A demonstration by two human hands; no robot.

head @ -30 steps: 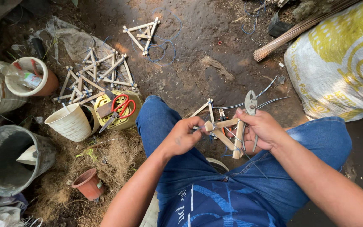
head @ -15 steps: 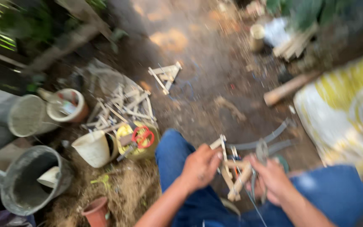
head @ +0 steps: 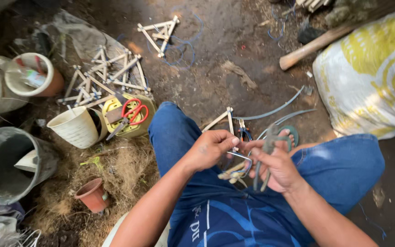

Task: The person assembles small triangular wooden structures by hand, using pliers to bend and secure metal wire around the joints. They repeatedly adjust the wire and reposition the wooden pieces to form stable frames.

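Over the lap, the right hand (head: 277, 167) grips grey pliers (head: 266, 158) while the left hand (head: 209, 148) pinches a thin wire (head: 239, 155) against the small stick frame (head: 229, 132) at the knees; this looks like a joint being bound, calling for a firm twist. Red-handled scissors (head: 133, 112) and finished frames (head: 110, 77) lie beyond.

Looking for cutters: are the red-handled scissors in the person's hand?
No, the red-handled scissors lie on a yellow container, away from both hands.
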